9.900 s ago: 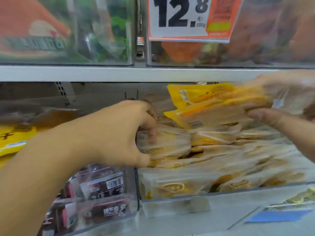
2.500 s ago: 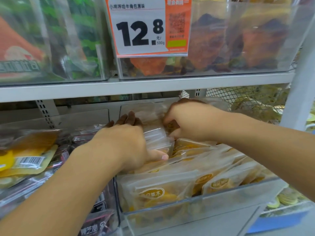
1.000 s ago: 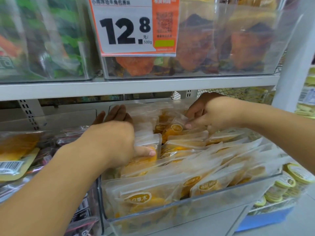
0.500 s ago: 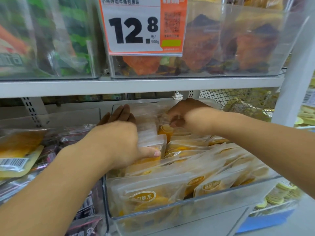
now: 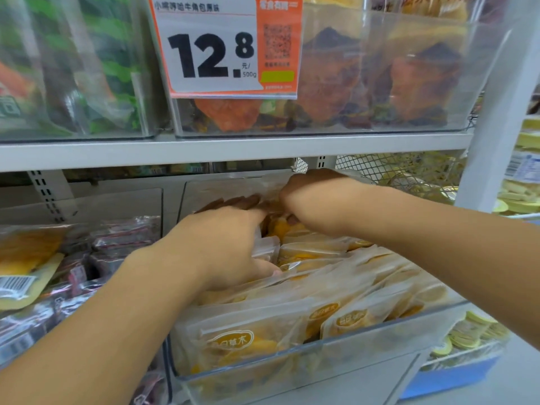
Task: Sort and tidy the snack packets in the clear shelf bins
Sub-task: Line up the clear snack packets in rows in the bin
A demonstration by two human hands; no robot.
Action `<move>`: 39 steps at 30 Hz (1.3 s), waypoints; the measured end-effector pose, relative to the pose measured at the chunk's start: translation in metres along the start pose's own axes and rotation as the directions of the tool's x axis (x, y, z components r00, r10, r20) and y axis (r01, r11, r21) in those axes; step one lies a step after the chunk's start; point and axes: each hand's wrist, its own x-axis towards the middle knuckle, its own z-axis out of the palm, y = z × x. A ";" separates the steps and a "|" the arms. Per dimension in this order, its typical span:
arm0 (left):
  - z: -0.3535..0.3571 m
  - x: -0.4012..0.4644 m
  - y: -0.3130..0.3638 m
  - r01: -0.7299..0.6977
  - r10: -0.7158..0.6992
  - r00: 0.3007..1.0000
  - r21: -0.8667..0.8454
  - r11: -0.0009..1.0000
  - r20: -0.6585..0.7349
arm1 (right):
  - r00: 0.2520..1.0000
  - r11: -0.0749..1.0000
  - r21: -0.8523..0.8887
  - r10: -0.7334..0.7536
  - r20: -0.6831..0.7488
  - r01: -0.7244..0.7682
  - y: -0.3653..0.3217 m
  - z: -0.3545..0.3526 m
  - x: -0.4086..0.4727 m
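Observation:
A clear shelf bin (image 5: 336, 350) on the lower shelf is full of translucent snack packets (image 5: 242, 343) with yellow-orange fruit inside. Several packets lie in overlapping rows that lean toward the back. My left hand (image 5: 225, 247) reaches into the bin's left middle. Its fingers stretch over a small stack of upright packets (image 5: 266, 249) and its thumb closes on the stack's front. My right hand (image 5: 315, 194) is at the back of the bin, next to my left fingertips. Its fingers curl down onto the rearmost packets (image 5: 280, 226), and their tips are hidden.
A neighbouring bin on the left holds dark packets (image 5: 117, 247) and a yellow barcoded packet (image 5: 26, 276). The upper shelf edge (image 5: 233, 150) hangs just above my hands, carrying bins and a 12.8 price tag (image 5: 222, 54). A white upright post (image 5: 491, 141) and yellow round packs (image 5: 473, 331) stand to the right.
My right hand has moved left along the bin's back until it nearly meets my left fingers. My left hand has kept its hold on the stack and shifted slightly to the right.

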 end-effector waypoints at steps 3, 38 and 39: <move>0.000 0.000 -0.001 -0.002 0.002 1.000 -0.025 1.000 0.007 | 1.000 0.999 -0.036 -0.005 -0.020 0.004 -0.002 0.003 -0.002; -0.009 0.024 0.019 0.165 -0.148 0.960 -0.056 0.985 0.238 | 0.970 0.915 0.358 0.229 -0.084 -0.186 0.064 0.046 0.017; -0.008 0.026 0.017 0.164 -0.148 0.960 -0.048 0.985 0.236 | 0.975 0.914 0.374 0.204 -0.092 -0.156 0.062 0.044 0.019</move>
